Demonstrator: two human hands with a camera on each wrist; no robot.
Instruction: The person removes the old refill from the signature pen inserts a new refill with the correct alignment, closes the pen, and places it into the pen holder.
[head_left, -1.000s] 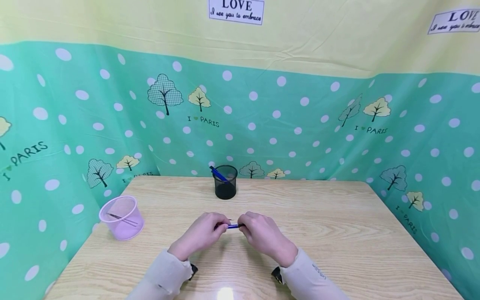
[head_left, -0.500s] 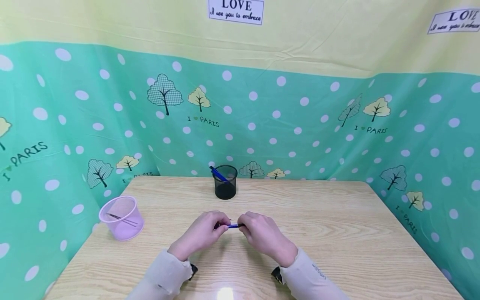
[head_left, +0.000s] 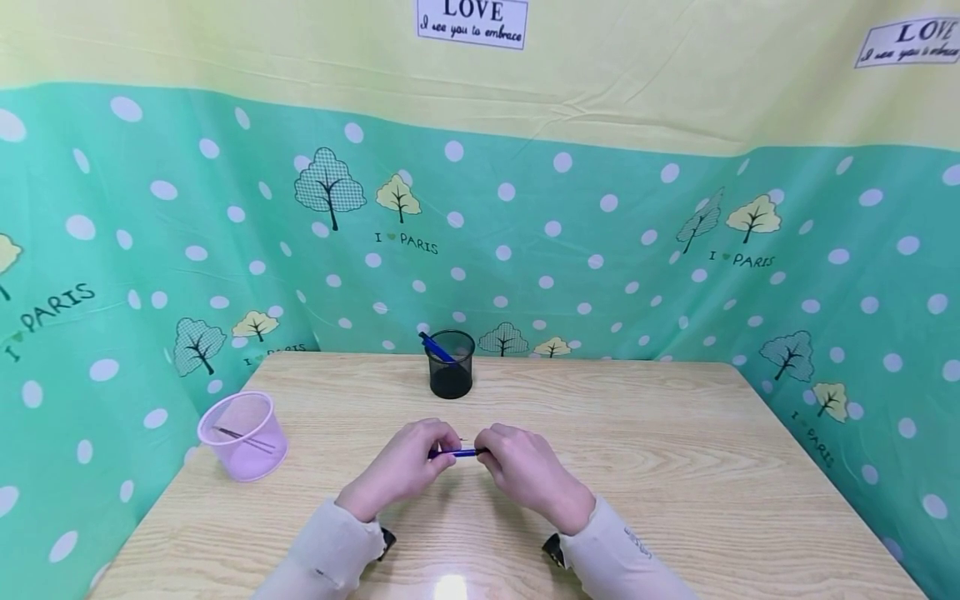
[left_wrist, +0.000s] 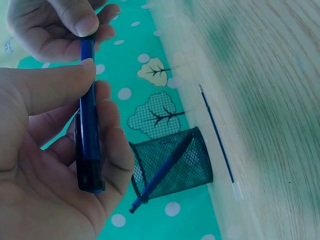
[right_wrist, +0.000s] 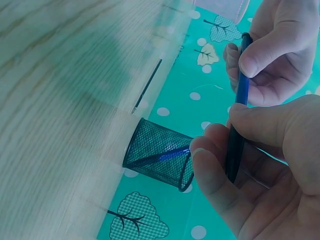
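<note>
Both hands hold one blue ballpoint pen (head_left: 465,452) level above the table. My left hand (head_left: 408,462) pinches its blue barrel between thumb and fingers; the black clip end lies over the palm in the left wrist view. At the other end, my right hand (head_left: 525,468) grips the black front section (right_wrist: 234,155). The tip is hidden by the right fingers. On the table beyond the hands lies a thin dark ink refill (left_wrist: 218,135) with a pale end, mostly covered by the hands in the head view.
A black mesh pen cup (head_left: 451,379) stands at the back, with another blue pen (head_left: 437,347) leaning in it. To the left, a lilac mesh basket (head_left: 258,458) holds thin dark refills (head_left: 243,437). Patterned curtain (head_left: 510,250) surrounds the wooden table (head_left: 675,467).
My left fingers have shifted slightly on the barrel, so more of the pen shows at its left end. The right hand stays in place.
</note>
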